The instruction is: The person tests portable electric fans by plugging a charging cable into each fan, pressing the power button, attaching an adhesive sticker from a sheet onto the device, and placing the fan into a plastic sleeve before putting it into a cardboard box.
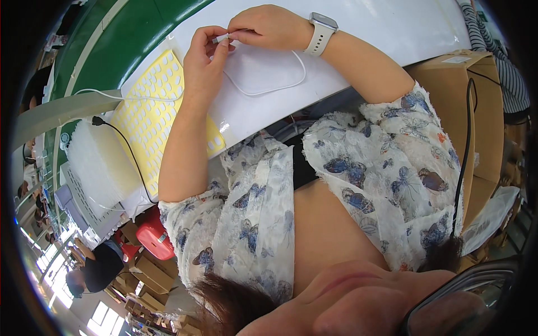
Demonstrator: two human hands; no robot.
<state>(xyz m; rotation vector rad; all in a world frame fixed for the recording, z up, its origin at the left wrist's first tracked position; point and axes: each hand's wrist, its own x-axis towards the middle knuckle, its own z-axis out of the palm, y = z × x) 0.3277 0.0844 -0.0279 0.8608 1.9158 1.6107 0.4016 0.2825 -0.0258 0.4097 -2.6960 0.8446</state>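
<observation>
Over the white tabletop (336, 33), both hands meet on a thin white cable (263, 92). My left hand (204, 59) is closed, with its thumb and fingers pinching the cable by its white plug end (220, 38). Touching the same end from the other side, my right hand (272, 28) is closed too, its thumb and forefinger pressed together on the cable. A loop of the cable lies on the table below the hands. The exact grip of the right fingertips is too small to make out. On the right wrist sits a watch with a white strap (322, 36).
A yellow sheet of white stickers (151, 95) lies left of my left forearm. Beyond it are a stack of clear plastic bags (101, 162), a black cable (131, 151) and a green surface (134, 39). An open cardboard box (485, 129) stands at the right, a red stool (154, 235) at lower left.
</observation>
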